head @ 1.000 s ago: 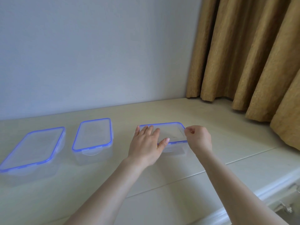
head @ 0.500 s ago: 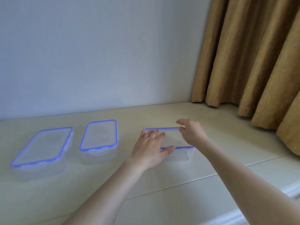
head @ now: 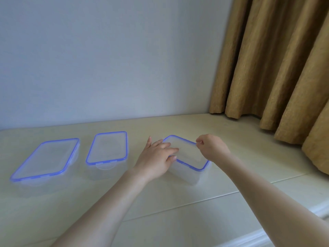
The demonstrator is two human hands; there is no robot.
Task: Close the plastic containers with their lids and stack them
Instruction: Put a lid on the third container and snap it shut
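Since the earlier frame the rightmost container (head: 188,164) has turned on the counter: it sat square to the wall w/ its long side across, now it sits at an angle, one corner toward the person. Right hand (head: 212,146) has come off the lid's far edge & now pinches at the lid's far-right rim, thumb & forefinger pressed together on the blue edge; whether it grips a latch flap or just the rim, can't tell. Left hand (head: 156,156) lies flat on the lid's left side, fingers spread, thumb tucked at the near edge, pressing down.

Other two containers: middle container (head: 106,148) & left container (head: 44,158) stand apart in a row on the counter (head: 195,220), lids laid on w/ blue seals showing. Whether their latches are snapped isn't clear. Curtain (head: 276,68) hangs at right, well clear.

Judgement: the step in hand looks like latching the 3rd lid; stacking not yet started.

What could go wrong:
- Lid seats crooked. Box is skewed & only one side is pressed, so a far corner may ride up and the seal won't close.
- Box slides on the smooth top if the right hand pushes sideways while the left eases off.
- Stacking before all latches are shut gives a wobbly pile; clear walls make an open flap easy to miss.
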